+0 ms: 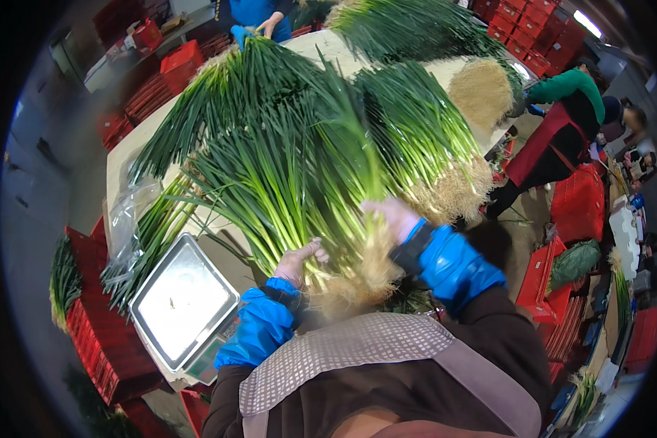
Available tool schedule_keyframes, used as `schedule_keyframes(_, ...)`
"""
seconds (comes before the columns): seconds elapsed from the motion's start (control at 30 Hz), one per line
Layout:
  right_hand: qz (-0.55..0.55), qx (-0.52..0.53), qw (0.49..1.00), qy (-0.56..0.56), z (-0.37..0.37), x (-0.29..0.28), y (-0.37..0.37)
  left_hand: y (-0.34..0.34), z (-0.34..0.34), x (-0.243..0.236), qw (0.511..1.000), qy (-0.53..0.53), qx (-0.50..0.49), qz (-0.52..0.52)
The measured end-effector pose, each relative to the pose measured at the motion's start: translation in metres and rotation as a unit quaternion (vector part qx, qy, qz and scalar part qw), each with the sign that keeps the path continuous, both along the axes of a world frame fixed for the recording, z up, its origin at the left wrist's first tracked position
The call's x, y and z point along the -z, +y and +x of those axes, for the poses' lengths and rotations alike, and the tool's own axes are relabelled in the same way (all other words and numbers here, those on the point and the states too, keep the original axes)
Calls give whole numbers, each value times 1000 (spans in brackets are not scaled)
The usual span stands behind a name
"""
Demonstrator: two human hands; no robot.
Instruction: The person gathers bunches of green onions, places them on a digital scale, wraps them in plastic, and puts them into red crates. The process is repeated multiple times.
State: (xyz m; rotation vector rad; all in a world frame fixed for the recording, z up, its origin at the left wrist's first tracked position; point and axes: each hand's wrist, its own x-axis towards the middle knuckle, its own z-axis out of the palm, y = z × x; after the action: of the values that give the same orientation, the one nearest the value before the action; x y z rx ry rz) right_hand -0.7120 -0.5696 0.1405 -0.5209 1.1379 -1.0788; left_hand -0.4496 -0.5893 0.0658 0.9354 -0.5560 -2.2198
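Observation:
A broad heap of spring onions (pixel 270 182) covers the table in front of me, leaves pointing away and pale stems and roots toward me. My right hand (pixel 396 217), in a thin whitish glove, is closed round a bunch of spring onions (pixel 372 175), held a little above the heap; its leaves are smeared by motion. My left hand (pixel 299 261), gloved alike, has its fingers curled on the white stems at the heap's near end. Tangled roots (pixel 350 292) hang close to my apron. Blue sleeve covers reach both wrists.
A weighing scale (pixel 186 303) with a shiny tray stands left of my left arm, beside a clear plastic bag (pixel 124 226). More spring onions (pixel 423 131) lie right and far. Red crates (pixel 109 328) stack at the left. A co-worker's hand (pixel 271 25) is across the table; another person (pixel 562 124) stands right.

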Motion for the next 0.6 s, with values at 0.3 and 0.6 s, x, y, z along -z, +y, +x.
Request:
schedule_keyframes(0.3,-52,-234,937,255,60,43,35,18,-40,-18,935,-211,231,-167)
schedule_keyframes(0.6,-5,-199,974,106,42,31,40,-7,-48,-57,822,-310,422,-224)
